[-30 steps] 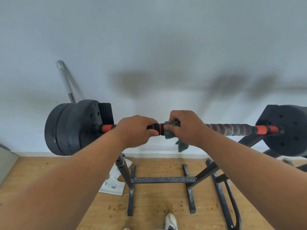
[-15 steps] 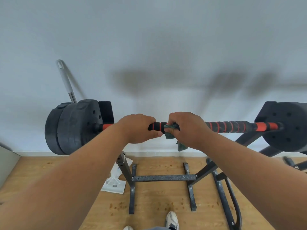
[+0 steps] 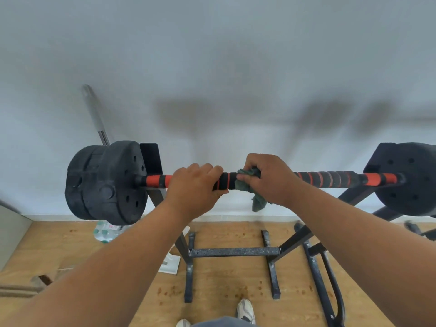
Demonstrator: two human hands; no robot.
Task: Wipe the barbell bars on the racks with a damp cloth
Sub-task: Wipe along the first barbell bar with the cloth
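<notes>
A black and orange barbell bar [image 3: 335,179] lies across a black rack [image 3: 233,251] in front of a white wall. Black weight plates sit on its ends, left plates [image 3: 106,182] and right plates [image 3: 410,178]. My left hand [image 3: 195,187] grips the bar left of centre. My right hand [image 3: 273,178] holds a dark green cloth [image 3: 247,185] wrapped round the bar's middle, with a corner of the cloth hanging below. A short black stretch of bar shows between the two hands.
A grey pole [image 3: 94,112] leans on the wall behind the left plates. Water bottles [image 3: 106,232] and a white flat object [image 3: 168,265] lie on the wooden floor. Another black frame [image 3: 328,274] stands at right. My shoes [image 3: 245,310] are below.
My right hand and the cloth have shifted slightly right along the bar, widening the gap between the hands. The view has tilted a little, showing bottles under the left plates.
</notes>
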